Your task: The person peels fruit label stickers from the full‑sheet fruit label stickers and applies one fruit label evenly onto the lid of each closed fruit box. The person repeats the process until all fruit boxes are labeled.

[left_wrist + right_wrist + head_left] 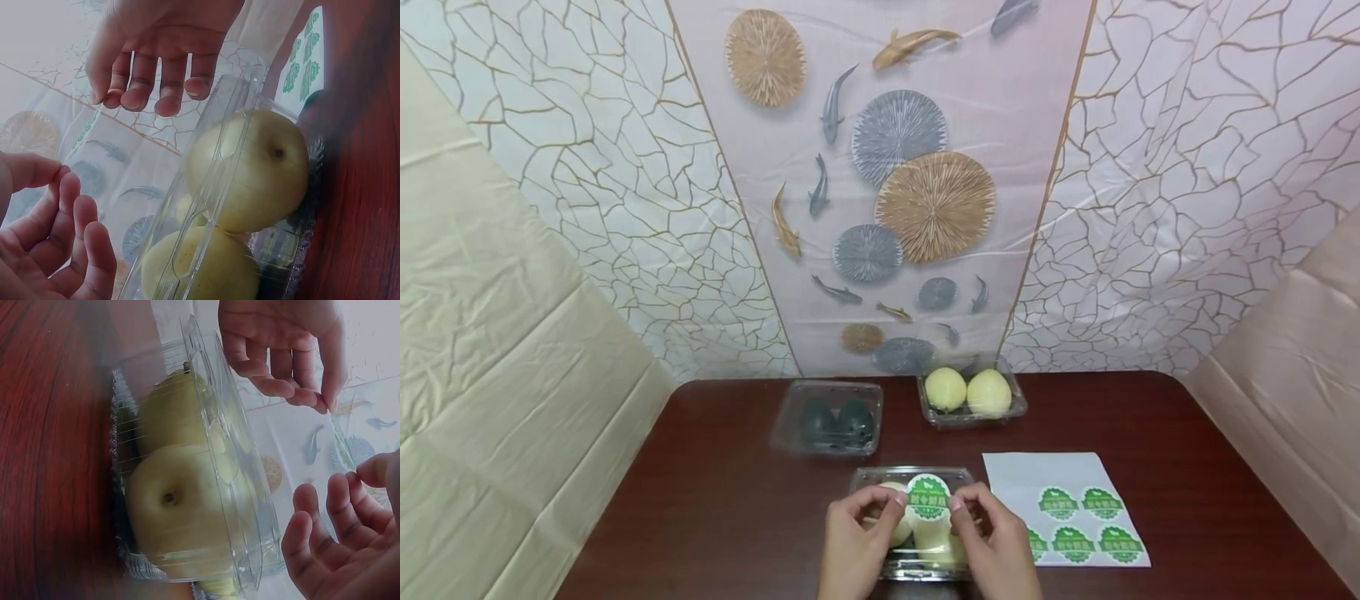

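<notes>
One box [912,523] at bottom centre mid-labelling | your left hand [859,542] and right hand [992,546] pinch the sticker [928,497] over its lid, not pressed flat | two boxes [827,417] behind unlabelled | five stickers left on sheet [1078,508]

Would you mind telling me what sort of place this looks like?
Probably a makeshift fruit-packing station: a dark table with clear boxes of fruit, a sheet of green stickers, and printed cloth backdrops hung behind. Both hands hold a sticker over a box.
</notes>
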### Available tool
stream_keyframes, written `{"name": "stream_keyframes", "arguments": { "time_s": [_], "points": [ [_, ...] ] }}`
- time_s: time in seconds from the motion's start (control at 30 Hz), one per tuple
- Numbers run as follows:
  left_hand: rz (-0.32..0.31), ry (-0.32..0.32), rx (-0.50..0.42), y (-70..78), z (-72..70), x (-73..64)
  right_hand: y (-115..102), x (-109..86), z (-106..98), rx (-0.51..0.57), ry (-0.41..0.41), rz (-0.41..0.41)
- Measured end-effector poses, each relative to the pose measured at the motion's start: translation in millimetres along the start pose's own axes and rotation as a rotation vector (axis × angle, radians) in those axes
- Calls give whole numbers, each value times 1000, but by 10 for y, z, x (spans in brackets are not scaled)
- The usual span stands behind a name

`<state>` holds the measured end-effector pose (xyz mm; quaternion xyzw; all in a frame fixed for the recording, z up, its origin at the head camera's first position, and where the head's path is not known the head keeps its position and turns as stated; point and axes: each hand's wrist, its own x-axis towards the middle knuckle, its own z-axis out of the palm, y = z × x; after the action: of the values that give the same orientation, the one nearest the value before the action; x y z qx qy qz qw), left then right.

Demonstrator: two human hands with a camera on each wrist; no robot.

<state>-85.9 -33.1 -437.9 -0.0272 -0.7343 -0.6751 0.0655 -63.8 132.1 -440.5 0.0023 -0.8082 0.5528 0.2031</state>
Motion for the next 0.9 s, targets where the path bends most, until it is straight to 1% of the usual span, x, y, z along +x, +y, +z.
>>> {"name": "stream_keyframes", "arguments": {
  "time_s": [0.1,0.2,0.27,0.3,0.37,0.47,0.57,0.6,0.67,0.8,0.9],
  "points": [
    [7,16,-5,11,-6,5,-14,21,5,-19,7,14],
    [10,35,35,27,-18,11,-20,41,21,-32,15,5],
    [2,62,114,40,-28,9,-21,49,35,-47,24,-6],
    [0,79,167,46,-31,7,-21,51,44,-59,31,-15],
    [-2,119,291,51,-33,-2,-18,52,64,-114,42,-45],
    [10,177,478,44,-25,-21,1,46,101,-274,69,-131],
    [42,219,607,22,-12,-36,28,34,138,-438,102,-218],
    [54,229,637,13,-8,-39,37,29,149,-480,108,-236],
    [75,244,682,-5,-6,-41,47,20,168,-526,112,-252],
    [106,250,738,-38,-11,-35,62,5,198,-573,105,-263],
    [107,238,761,-54,-19,-28,82,2,220,-581,103,-286]
  ]
}}
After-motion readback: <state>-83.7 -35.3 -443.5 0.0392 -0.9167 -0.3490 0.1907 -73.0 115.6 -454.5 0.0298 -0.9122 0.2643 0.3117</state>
